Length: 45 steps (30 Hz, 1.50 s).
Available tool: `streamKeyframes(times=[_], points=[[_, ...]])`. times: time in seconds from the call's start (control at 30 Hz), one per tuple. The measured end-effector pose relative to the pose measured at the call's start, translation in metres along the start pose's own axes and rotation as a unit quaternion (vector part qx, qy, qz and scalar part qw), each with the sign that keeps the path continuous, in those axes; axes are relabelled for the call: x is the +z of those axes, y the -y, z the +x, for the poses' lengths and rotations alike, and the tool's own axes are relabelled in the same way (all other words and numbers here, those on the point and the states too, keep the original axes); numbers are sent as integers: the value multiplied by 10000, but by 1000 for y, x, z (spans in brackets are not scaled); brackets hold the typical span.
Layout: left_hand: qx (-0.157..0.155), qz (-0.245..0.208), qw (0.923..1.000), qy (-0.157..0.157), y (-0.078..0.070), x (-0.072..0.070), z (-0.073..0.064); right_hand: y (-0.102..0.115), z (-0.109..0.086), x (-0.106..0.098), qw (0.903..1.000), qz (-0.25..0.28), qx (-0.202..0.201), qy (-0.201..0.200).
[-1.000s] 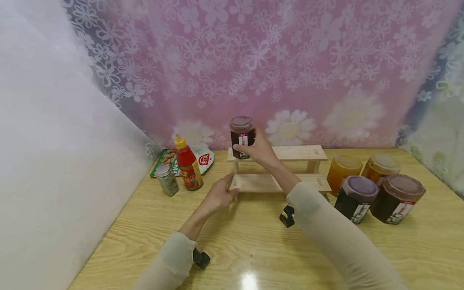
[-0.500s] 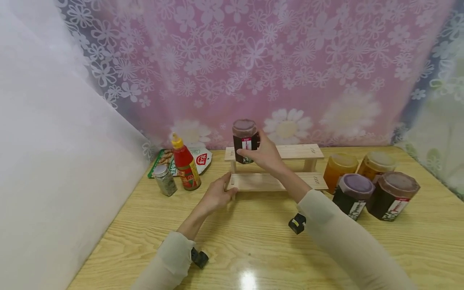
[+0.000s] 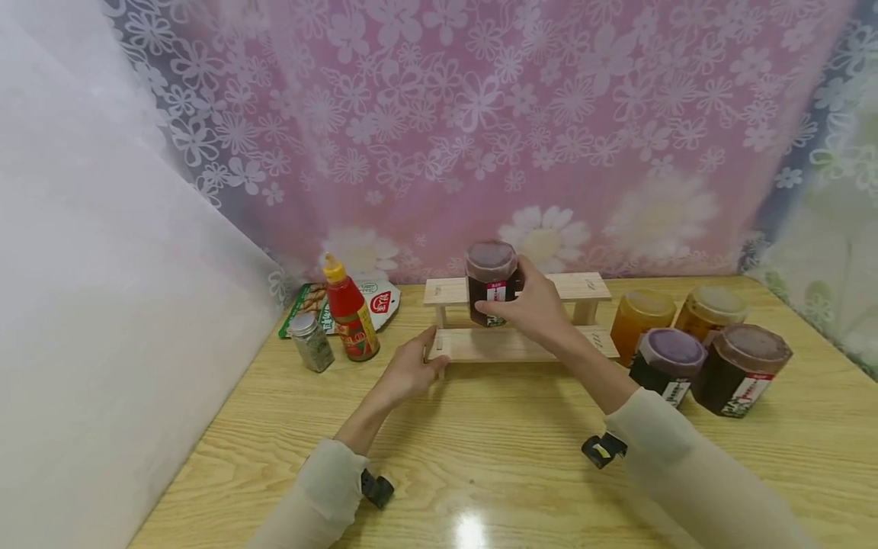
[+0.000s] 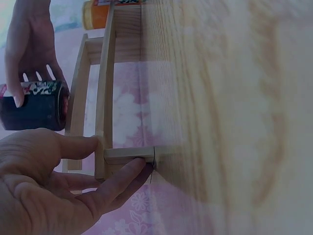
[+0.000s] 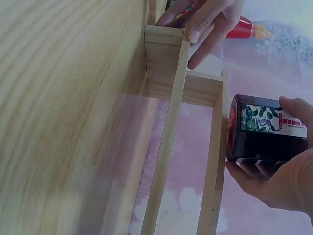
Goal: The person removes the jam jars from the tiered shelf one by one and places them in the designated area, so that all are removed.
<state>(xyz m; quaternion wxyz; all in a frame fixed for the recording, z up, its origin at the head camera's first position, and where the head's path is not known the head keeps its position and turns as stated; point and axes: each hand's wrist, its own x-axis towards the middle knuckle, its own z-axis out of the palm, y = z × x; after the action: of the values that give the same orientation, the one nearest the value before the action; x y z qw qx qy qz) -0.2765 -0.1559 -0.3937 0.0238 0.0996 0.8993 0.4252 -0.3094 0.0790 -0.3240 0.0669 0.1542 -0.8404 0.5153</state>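
A two-step wooden rack (image 3: 480, 347) stands on the table against the curtain. My left hand (image 3: 411, 367) grips the left end of its lower step, and the left wrist view has the thumb (image 4: 80, 144) on the board and fingers around the leg. My right hand (image 3: 545, 309) holds a dark hexagonal jar (image 3: 490, 282) with a pinkish-brown lid and a white and red label. Thumb on the front and fingers behind, it keeps the jar upright, overlapping the middle of the upper step. In the right wrist view the jar's base (image 5: 233, 128) is close to the upper board.
Several jars cluster right of the rack: an amber one (image 3: 641, 328), another amber one (image 3: 709, 316), a purple-lidded dark one (image 3: 668, 362) and a brown-lidded dark one (image 3: 744, 374). At left stand a red sauce bottle (image 3: 355, 324) and a spice jar (image 3: 312, 343), before flat packets (image 3: 380, 301).
My right hand has carried the dark jar rightward and a little lower, from the upper step's left end toward its middle. The left hand keeps its grip on the rack.
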Motion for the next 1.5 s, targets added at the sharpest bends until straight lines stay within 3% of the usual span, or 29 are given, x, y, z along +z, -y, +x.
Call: streamKeyframes(times=[0.37, 1.0, 1.27, 1.5], points=[[1, 44, 10000, -64, 0, 1, 0, -6, -34, -21, 9993, 245, 274, 43], [10, -66, 10000, -35, -3, 2, -3, -31, -102, -72, 9948, -732, 620, 351], [-58, -99, 9999, -17, -1, 2, -3, -38, -129, -94, 9912, -781, 905, 570], [-51, -90, 9999, -13, -1, 1, -3, -49, -151, -114, 9904, -913, 953, 411]])
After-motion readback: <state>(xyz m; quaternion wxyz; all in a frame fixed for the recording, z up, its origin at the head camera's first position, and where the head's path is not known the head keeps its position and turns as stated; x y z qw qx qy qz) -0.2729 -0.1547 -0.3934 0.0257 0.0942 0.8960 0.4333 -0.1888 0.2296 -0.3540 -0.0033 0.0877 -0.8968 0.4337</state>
